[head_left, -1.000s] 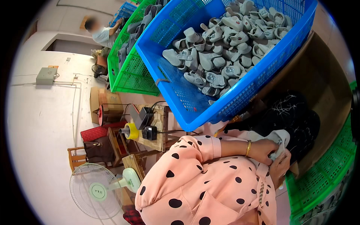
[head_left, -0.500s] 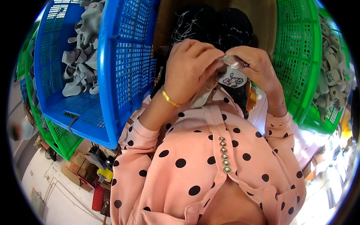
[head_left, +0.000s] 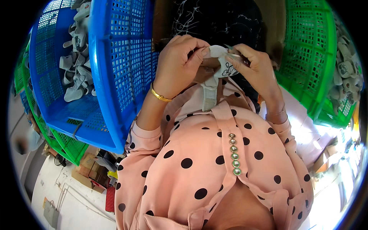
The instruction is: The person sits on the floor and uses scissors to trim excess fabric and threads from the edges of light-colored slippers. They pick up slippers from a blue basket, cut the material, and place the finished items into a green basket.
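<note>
A small pale grey shoe upper point(head_left: 227, 69) with a dark line drawing on its side is held up between my two hands, above my lap. My left hand point(head_left: 183, 61) pinches one end of its curved edge between thumb and fingers. On the other side, my right hand point(head_left: 256, 66) is closed, its thumb against the printed part. A slim metal tool point(head_left: 238, 57), which looks like thread snips, sits in that same hand, mostly hidden by the fingers. A light strap point(head_left: 209, 97) hangs from the upper toward my shirt.
At my left stands a blue plastic crate point(head_left: 97, 76) with several grey shoe uppers point(head_left: 78, 78) inside. A green crate point(head_left: 306, 65) at my right holds more grey uppers point(head_left: 347, 71). Loose threads cling to my dark trousers point(head_left: 214, 23). Boxes point(head_left: 90, 172) lie at the lower left.
My hands have drawn slightly apart and the shoe upper has turned, so its curved edge and hanging strap now show. My left hand has shifted left; the whole view has shifted a little.
</note>
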`<state>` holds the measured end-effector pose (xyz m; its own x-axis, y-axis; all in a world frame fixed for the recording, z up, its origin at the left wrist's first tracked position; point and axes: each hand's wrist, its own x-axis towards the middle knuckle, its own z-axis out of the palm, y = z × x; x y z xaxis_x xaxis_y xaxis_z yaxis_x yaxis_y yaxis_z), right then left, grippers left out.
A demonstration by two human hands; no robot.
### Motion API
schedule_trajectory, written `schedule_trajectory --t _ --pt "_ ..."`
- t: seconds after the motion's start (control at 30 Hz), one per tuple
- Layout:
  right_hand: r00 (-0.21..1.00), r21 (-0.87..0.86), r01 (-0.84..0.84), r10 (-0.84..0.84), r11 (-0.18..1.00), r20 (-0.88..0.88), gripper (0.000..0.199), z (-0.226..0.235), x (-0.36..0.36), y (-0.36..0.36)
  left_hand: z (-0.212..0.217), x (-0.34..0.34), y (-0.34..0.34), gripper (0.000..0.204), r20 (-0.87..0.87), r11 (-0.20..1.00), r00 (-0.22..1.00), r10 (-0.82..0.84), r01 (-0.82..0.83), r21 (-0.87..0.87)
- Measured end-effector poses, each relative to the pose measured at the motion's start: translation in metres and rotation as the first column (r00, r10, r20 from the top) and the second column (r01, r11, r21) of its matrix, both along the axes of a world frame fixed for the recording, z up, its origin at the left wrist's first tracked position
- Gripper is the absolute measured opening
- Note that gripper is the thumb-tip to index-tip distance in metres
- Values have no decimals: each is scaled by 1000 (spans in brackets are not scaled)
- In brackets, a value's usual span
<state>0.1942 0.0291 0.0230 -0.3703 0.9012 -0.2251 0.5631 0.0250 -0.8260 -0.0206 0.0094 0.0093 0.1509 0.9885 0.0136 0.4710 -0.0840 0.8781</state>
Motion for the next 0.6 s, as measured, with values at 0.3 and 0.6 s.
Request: schedule_trajectory --t 0.3,0.6 --pt "979 -53 -159 150 986 -141 18 -15 -3 5 13 -4 -10 19 353 844 927 130 84 -530" --pt "959 -113 -230 205 967 -197 28 -29 0 -22 -4 -7 -40 20 505 615 776 377 198 -764"
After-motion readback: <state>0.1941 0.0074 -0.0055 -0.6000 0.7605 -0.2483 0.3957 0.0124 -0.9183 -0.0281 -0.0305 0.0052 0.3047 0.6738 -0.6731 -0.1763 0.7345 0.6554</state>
